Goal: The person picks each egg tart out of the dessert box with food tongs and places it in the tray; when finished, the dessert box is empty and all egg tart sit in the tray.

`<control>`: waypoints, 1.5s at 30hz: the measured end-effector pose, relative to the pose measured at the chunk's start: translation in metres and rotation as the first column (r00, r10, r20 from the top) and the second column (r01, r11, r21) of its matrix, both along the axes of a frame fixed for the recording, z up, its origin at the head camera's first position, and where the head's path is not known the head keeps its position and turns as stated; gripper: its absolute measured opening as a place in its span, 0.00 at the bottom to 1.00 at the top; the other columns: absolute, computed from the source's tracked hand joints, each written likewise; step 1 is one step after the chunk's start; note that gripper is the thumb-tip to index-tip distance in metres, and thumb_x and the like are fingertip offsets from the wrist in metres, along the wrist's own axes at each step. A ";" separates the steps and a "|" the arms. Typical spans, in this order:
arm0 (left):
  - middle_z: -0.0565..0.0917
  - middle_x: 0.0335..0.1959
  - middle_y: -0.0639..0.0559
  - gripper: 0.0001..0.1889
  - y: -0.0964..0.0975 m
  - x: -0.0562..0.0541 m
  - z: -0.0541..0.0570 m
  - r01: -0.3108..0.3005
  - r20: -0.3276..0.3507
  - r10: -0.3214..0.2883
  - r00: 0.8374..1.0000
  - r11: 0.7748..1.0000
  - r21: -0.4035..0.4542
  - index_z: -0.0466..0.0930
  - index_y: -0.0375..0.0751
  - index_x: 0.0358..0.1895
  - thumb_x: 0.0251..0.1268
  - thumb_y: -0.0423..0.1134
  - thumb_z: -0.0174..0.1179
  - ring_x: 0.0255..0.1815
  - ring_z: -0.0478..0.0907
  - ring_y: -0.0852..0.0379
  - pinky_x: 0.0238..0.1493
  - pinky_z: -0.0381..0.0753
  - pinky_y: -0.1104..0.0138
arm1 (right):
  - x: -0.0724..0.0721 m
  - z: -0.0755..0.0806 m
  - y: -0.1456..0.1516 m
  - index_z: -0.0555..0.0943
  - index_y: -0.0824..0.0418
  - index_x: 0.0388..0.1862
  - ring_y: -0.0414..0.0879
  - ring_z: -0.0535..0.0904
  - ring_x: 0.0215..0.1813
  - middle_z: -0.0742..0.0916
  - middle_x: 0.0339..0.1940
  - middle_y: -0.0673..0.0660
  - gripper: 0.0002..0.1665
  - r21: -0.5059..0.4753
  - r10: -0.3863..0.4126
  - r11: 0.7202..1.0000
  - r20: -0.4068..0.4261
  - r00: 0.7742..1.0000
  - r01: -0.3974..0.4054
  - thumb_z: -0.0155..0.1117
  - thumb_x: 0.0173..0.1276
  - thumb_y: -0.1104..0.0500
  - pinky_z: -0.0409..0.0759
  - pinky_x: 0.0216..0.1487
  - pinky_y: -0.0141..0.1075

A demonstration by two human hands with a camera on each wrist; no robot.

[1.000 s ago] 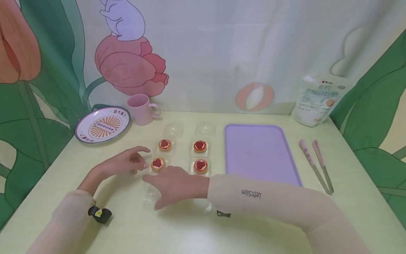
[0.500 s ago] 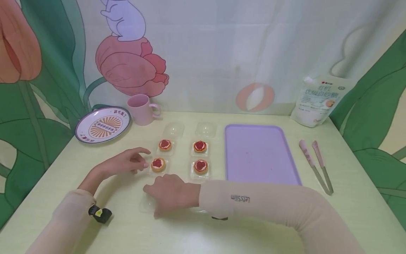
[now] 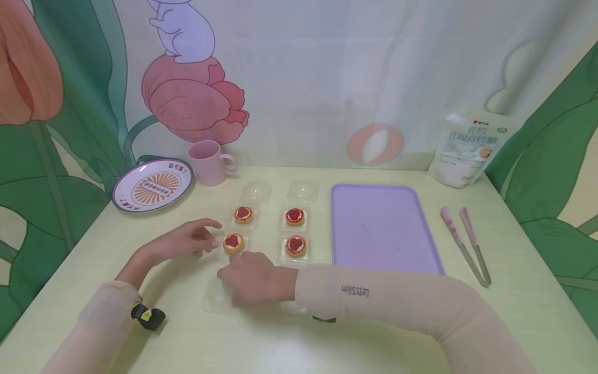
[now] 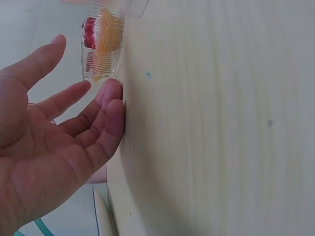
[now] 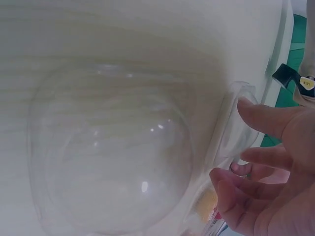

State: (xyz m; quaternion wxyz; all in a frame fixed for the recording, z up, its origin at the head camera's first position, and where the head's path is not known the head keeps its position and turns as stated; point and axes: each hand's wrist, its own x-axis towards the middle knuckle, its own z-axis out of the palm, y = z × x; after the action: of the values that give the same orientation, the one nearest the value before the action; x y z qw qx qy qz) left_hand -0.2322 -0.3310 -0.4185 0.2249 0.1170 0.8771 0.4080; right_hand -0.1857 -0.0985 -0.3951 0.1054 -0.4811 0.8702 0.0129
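Several small red-topped tarts [image 3: 233, 242] sit in clear plastic boxes on the table. My left hand [image 3: 184, 239] lies beside the near-left tart, holding nothing. In the left wrist view its relaxed fingertips are right at the ribbed clear box [image 4: 102, 59] around that tart. My right hand [image 3: 256, 278] is in front of the same tart, next to a clear domed lid [image 3: 217, 300] lying folded out on the table. The right wrist view shows its fingers loosely bent, with the thumb overlapping that lid. Another domed lid [image 5: 113, 157] lies under the right wrist, mostly hidden in the head view.
Two more clear lids [image 3: 303, 191] lie folded back behind the far tarts. A purple tray [image 3: 380, 223] is right of the boxes, then two pink-handled utensils [image 3: 467, 244]. A pink mug [image 3: 207, 163], a patterned plate [image 3: 154, 186] and a white pouch [image 3: 472, 150] stand at the back.
My right hand has come toward me from the near-left tart, then shifted slightly back and away from the lid. That lid now lies lower and nearer to me. The left hand has stayed put.
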 end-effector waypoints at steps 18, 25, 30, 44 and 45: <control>0.81 0.52 0.40 0.31 -0.002 0.003 0.004 -0.014 0.005 0.014 1.000 1.000 -0.025 0.62 0.39 0.72 0.73 0.47 0.58 0.44 0.79 0.51 0.48 0.81 0.62 | -0.010 0.012 0.013 0.82 0.54 0.45 0.41 0.76 0.29 0.80 0.27 0.46 0.16 -0.116 -0.087 0.989 0.062 0.994 0.094 0.71 0.64 0.48 0.72 0.25 0.32; 0.82 0.45 0.41 0.26 -0.006 0.004 0.004 -0.015 0.007 0.015 1.000 1.000 0.009 0.64 0.35 0.70 0.75 0.40 0.56 0.42 0.79 0.51 0.47 0.81 0.64 | -0.015 0.030 0.034 0.82 0.53 0.59 0.41 0.74 0.33 0.81 0.28 0.48 0.25 -0.189 -0.126 0.972 0.094 0.988 0.142 0.69 0.66 0.45 0.71 0.27 0.30; 0.82 0.45 0.41 0.25 -0.001 0.002 0.002 -0.003 0.006 0.003 1.000 1.000 0.024 0.65 0.34 0.69 0.74 0.39 0.57 0.42 0.78 0.51 0.46 0.81 0.64 | -0.020 0.033 0.046 0.81 0.52 0.62 0.42 0.79 0.42 0.88 0.42 0.48 0.27 -0.233 -0.149 0.957 0.124 0.981 0.174 0.69 0.66 0.45 0.74 0.31 0.30; 0.82 0.42 0.42 0.26 -0.002 0.001 -0.001 -0.003 -0.004 0.003 1.000 0.999 0.034 0.65 0.34 0.69 0.72 0.38 0.58 0.40 0.78 0.51 0.44 0.80 0.64 | -0.045 0.062 0.109 0.79 0.55 0.60 0.41 0.85 0.35 0.88 0.46 0.57 0.26 -0.397 -0.226 0.842 0.356 0.907 0.365 0.69 0.66 0.49 0.80 0.41 0.34; 0.82 0.43 0.42 0.26 -0.002 0.002 0.000 -0.003 -0.002 0.003 1.000 1.000 0.031 0.65 0.34 0.69 0.72 0.38 0.58 0.40 0.78 0.51 0.44 0.80 0.64 | -0.047 0.064 0.117 0.79 0.56 0.61 0.42 0.85 0.35 0.88 0.45 0.57 0.26 -0.410 -0.233 0.828 0.371 0.899 0.383 0.70 0.66 0.50 0.81 0.41 0.34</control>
State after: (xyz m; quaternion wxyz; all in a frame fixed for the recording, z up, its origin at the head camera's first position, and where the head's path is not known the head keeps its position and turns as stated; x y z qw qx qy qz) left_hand -0.2304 -0.3333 -0.4189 0.2216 0.1194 0.8710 0.4219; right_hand -0.2330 0.0183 -0.3307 0.1185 -0.3395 0.8863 -0.2917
